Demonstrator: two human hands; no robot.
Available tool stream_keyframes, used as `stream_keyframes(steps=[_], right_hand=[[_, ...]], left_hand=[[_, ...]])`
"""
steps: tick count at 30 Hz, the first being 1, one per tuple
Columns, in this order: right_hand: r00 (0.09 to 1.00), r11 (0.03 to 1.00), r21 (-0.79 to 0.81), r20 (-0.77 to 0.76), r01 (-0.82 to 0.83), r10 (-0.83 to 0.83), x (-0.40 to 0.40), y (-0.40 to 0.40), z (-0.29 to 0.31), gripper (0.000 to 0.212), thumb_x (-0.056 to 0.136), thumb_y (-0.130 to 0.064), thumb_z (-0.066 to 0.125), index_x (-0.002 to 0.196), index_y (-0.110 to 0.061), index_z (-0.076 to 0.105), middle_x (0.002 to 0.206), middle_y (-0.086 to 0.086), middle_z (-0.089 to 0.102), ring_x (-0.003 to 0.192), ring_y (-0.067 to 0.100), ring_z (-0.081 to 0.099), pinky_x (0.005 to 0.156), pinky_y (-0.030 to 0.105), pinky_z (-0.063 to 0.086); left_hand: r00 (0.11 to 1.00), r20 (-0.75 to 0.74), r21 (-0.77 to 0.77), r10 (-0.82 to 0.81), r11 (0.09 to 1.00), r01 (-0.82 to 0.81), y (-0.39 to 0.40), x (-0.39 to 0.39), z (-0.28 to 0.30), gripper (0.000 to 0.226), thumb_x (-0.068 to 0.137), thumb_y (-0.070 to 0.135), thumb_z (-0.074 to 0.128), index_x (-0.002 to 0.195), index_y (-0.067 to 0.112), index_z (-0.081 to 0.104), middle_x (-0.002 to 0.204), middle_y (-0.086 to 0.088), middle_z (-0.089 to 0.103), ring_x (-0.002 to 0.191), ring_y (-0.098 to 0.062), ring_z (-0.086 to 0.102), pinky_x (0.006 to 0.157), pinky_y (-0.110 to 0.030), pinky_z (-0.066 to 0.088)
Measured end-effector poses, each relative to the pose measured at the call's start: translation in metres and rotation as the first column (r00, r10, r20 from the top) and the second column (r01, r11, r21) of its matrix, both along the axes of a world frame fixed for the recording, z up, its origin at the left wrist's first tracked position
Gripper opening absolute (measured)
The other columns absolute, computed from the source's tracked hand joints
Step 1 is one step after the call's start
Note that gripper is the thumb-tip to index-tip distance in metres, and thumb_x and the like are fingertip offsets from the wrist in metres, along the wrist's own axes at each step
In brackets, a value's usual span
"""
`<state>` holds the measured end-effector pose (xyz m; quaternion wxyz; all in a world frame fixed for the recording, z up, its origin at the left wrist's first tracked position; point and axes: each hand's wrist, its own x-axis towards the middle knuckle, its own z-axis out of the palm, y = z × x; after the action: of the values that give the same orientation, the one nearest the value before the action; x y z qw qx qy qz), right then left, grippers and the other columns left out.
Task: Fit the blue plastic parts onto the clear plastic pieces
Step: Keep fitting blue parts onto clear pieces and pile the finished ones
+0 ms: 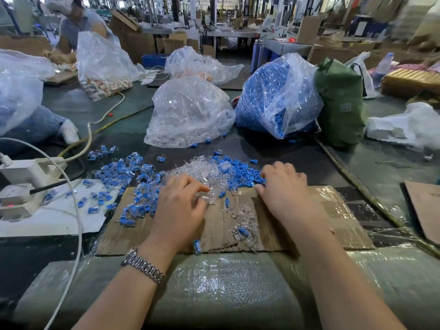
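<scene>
- Centre of frame: left hand (181, 208) on the cardboard sheet (333, 210), fingertips curled into the clear plastic pieces (202, 175); whether they pinch one cannot be told.
- Right of centre: right hand (283, 186), fingers bent onto the blue plastic parts (240, 173); grip unclear.
- Left of centre: assembled blue-and-clear pieces (133, 179).
- Upper centre: clear-parts bag (188, 113) beside blue-parts bag (273, 96).

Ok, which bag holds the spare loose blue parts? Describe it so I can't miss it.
Look past the brown cardboard sheet under the hands to the bags behind the piles. It is the clear plastic bag packed with blue parts, against the green sack. The clear bag on its other side holds only transparent pieces.
</scene>
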<state>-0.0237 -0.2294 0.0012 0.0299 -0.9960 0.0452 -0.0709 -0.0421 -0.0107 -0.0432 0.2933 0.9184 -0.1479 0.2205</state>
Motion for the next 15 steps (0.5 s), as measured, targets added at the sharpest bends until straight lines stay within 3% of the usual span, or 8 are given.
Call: stream_keyframes(steps=[2, 7, 15], right_hand=[[0.995, 0.993, -0.069, 0.015, -0.099, 0.100, 0.010, 0.009, -0.002, 0.021, 0.100, -0.025, 0.055, 0.120, -0.025, 0.059, 0.120, 0.000, 0.060, 0.117, 0.023, 0.051, 0.101, 0.046, 0.035], [0.992, 0.989, -0.100, -0.078, -0.111, 0.103, 0.025, 0.020, -0.010, 0.027, 0.099, -0.012, 0.046, 0.115, -0.026, 0.064, 0.115, -0.001, 0.064, 0.114, 0.024, 0.052, 0.096, 0.046, 0.032], [0.968, 0.969, 0.048, -0.062, -0.242, 0.245, 0.012, 0.029, -0.011, 0.013, 0.101, -0.027, 0.054, 0.099, -0.030, 0.067, 0.099, -0.005, 0.060, 0.104, 0.020, 0.050, 0.093, 0.045, 0.028]], left_hand=[[0.994, -0.015, 0.073, -0.109, 0.991, 0.110, -0.004, -0.002, -0.001, 0.030, 0.091, 0.019, 0.057, 0.118, 0.028, 0.070, 0.111, 0.013, 0.059, 0.108, -0.003, 0.042, 0.098, -0.029, 0.030], [0.962, -0.121, 0.270, -0.246, 0.924, 0.270, -0.013, -0.003, 0.001, 0.048, 0.101, 0.021, 0.049, 0.144, 0.041, 0.052, 0.145, 0.024, 0.049, 0.132, -0.006, 0.035, 0.105, -0.032, 0.022], [0.968, -0.117, 0.229, -0.222, 0.943, 0.243, -0.007, 0.001, -0.001, 0.027, 0.097, 0.043, 0.059, 0.121, 0.037, 0.068, 0.122, 0.022, 0.061, 0.122, -0.007, 0.042, 0.098, -0.029, 0.022]])
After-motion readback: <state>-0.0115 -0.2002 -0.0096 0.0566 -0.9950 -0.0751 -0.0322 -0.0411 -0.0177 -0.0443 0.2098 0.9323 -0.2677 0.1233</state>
